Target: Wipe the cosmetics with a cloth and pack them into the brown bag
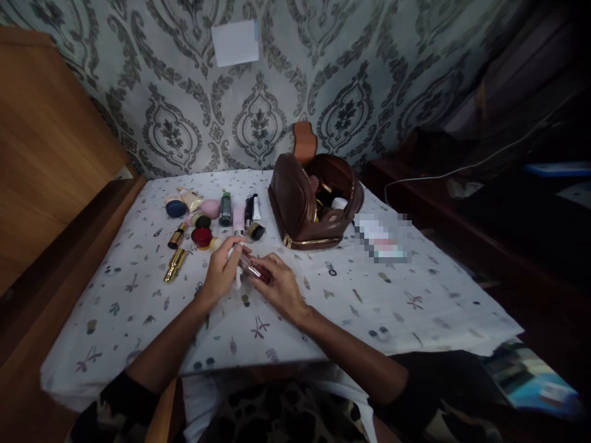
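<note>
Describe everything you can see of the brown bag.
The brown bag looks like smooth leather with gold-coloured zips. It stands gaping open on the patterned cloth, to the right of the bottles and pots. Inside are a white item and darker ones, too shadowed to name. A tan piece rises behind; whether it is attached is unclear. Neither the left hand nor the right hand touches it.

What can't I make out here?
All in the head view:
Tube: one end covered by the right hand.
Bag: deeper contents hidden by its walls and shadow.
Thing right of the bag: blurred by pixelation.
Dark bottle: label too small to read.
</note>
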`<state>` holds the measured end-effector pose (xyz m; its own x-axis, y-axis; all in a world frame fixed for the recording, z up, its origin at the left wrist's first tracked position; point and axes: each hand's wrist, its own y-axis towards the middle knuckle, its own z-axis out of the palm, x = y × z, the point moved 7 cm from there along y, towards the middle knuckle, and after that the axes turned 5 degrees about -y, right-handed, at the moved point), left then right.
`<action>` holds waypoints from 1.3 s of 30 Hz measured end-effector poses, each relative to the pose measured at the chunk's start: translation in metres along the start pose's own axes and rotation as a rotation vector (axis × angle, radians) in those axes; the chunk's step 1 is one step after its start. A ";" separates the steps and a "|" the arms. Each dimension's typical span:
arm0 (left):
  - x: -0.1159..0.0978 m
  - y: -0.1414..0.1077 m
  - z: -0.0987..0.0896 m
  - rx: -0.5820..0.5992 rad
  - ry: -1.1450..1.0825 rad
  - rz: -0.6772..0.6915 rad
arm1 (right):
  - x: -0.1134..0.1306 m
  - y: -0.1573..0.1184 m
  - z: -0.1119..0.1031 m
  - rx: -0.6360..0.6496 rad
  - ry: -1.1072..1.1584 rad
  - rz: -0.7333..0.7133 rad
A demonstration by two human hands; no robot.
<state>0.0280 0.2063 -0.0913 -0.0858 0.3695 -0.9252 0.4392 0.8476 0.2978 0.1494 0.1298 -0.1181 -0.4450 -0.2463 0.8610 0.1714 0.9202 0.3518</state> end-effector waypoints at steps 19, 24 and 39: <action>-0.001 -0.012 0.023 0.185 -0.182 -0.078 | -0.016 0.002 0.019 0.112 0.786 0.394; -0.008 -0.017 0.028 0.179 -0.087 -0.012 | -0.017 0.003 0.000 -0.029 0.483 0.265; 0.023 -0.042 0.057 0.451 -0.034 -0.158 | 0.006 0.002 -0.049 0.375 0.369 0.257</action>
<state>0.0584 0.1574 -0.1382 -0.1571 0.2309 -0.9602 0.7681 0.6397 0.0282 0.1904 0.1152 -0.0941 -0.0834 -0.0282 0.9961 -0.1196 0.9927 0.0181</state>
